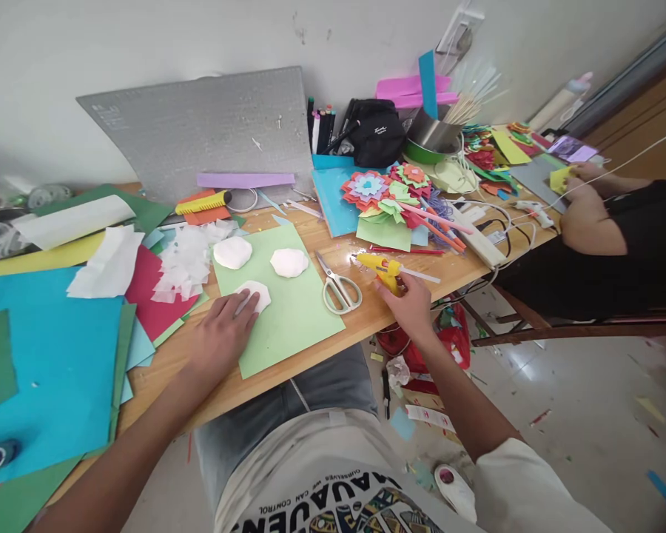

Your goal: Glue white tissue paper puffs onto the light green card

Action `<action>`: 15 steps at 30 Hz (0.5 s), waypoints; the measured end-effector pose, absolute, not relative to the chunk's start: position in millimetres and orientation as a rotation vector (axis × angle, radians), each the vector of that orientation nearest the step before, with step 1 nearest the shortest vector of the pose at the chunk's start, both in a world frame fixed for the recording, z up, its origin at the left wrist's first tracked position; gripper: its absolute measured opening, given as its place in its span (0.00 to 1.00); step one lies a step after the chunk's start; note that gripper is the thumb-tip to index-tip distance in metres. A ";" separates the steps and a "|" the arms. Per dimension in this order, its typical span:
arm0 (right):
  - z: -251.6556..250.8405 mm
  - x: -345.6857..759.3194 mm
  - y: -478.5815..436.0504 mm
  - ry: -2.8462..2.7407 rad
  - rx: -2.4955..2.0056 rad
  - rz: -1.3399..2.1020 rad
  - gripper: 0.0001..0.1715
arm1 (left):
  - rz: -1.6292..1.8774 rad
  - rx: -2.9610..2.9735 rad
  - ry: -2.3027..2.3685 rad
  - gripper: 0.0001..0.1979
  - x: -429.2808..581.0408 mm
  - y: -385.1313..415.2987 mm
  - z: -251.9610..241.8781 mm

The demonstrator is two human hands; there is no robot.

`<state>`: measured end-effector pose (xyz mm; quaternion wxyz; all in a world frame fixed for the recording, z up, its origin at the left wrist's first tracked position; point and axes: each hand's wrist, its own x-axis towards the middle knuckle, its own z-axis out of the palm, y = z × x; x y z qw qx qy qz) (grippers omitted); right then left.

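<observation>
A light green sheet of paper (288,326) lies before me with three white rounded paper pieces on it. My left hand (227,326) presses its fingertips onto the nearest white piece (262,297), fingers laid flat. Behind it are another white piece (232,252) and a third one (289,262) to the right. My right hand (408,300) is closed around a yellow hot glue gun (378,264) at the table edge, its nozzle pointing left and a clear glue stick (420,275) poking out of its back. Scissors (340,289) with pale handles rest between the green sheet and the glue gun.
Thin white paper scraps (184,259) and blue card (49,348) spread over the left. Paper flowers (366,189) and a white power strip (480,237) with cords lie at the right. A grey cutting mat (200,133) leans on the wall. At far right another person's hands (580,178) hold yellow paper.
</observation>
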<state>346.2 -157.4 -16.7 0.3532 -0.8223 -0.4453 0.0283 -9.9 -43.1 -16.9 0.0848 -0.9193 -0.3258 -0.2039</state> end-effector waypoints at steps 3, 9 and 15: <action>-18.6 346.3 -148.9 -1.218 -2.189 0.089 0.22 | -0.608 -2.731 -0.976 0.17 -9.9 -43.0 -18.2; -23.9 350.8 -151.7 -1.129 -2.141 0.092 0.23 | -0.638 -2.734 -0.968 0.18 -11.4 -41.8 -18.9; 22.0 331.3 -158.8 -1.039 -1.745 0.375 0.19 | -0.527 -2.726 -0.925 0.17 -13.1 -43.6 -21.3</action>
